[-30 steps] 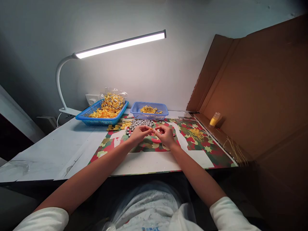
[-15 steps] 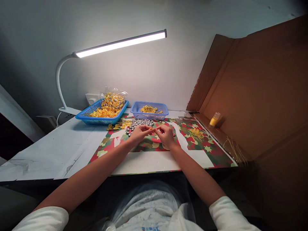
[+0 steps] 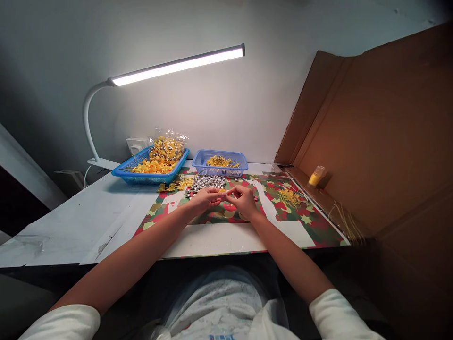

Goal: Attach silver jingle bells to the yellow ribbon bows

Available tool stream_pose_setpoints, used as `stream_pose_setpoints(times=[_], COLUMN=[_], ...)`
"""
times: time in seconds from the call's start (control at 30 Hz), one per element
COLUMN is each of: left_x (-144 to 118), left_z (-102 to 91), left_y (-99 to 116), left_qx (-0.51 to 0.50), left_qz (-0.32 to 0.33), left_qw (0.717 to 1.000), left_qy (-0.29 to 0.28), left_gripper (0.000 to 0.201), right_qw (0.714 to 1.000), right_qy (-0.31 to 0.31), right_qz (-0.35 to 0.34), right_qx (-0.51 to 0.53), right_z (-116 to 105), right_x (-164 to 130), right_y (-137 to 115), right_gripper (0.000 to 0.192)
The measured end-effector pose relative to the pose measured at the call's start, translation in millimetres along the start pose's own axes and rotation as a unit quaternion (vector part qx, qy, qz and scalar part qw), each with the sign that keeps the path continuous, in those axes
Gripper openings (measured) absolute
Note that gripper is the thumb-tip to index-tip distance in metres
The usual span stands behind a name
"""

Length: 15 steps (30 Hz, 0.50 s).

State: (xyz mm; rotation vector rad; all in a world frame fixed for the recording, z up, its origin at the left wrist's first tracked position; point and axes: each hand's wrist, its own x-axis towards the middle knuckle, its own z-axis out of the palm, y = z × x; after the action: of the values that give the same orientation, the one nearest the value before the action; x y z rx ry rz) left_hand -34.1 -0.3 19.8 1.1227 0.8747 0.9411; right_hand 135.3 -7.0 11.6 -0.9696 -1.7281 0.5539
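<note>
Nearest the camera, two bare forearms in white sleeves reach forward over the table edge [image 3: 106, 257] and meet above a red and green patterned mat [image 3: 311, 226]. The left hand [image 3: 204, 198] and the right hand [image 3: 242, 200] are held fingertip to fingertip over the middle of that mat. Between them sits a small yellow piece [image 3: 222, 191], pinched by the fingers of both hands; it is too small to tell its form. Both hands are curled inward, with the thumbs and forefingers closed on that piece.

Just beyond the hands lies a heap of small silver pieces [image 3: 207, 182], and beside it to the left a scatter of yellow pieces [image 3: 175, 185]. To the right on the mat rests a loose bundle of yellow threads [image 3: 289, 195].

Further back stand two blue baskets: the large basket [image 3: 150, 177] holds yellow pieces and a clear bag [image 3: 166, 147] of the same; the small basket [image 3: 219, 169] holds yellow threads.

At the right, a small yellow bottle [image 3: 316, 175] stands against a cardboard wall [image 3: 382, 137]. A white desk lamp [image 3: 177, 65] arches over the baskets, lit.
</note>
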Motion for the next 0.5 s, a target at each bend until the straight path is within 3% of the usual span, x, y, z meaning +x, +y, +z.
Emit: stream_pose_setpoints(times=[0.2, 0.3, 0.4, 0.5], left_x=[3.7, 4.3, 1.1, -3.6], left_z=[-1.6, -0.8, 1.2, 4.0], left_y=[-5.4, -4.7, -3.2, -3.8], left_qx=[0.022, 0.052, 0.149, 0.335], left_qz=[0.022, 0.06, 0.139, 0.247], left_qw=[1.0, 0.996, 0.978, 0.908], left_qy=[0.002, 0.032, 0.054, 0.039], left_gripper=[0.03, 0.031, 0.03, 0.016], right_qw=[1.0, 0.995, 0.953, 0.893], right_qy=[-0.006, 0.007, 0.066, 0.087], right_qz=[0.012, 0.042, 0.119, 0.198], right_qx=[0.015, 0.088, 0.271, 0.395], right_z=[1.4, -2.1, -9.7, -15.6], right_x=[-1.4, 4.9, 16.5, 25.5], right_y=[-0.4, 1.8, 8.0, 15.7], right_gripper=[0.025, 0.027, 0.024, 0.016])
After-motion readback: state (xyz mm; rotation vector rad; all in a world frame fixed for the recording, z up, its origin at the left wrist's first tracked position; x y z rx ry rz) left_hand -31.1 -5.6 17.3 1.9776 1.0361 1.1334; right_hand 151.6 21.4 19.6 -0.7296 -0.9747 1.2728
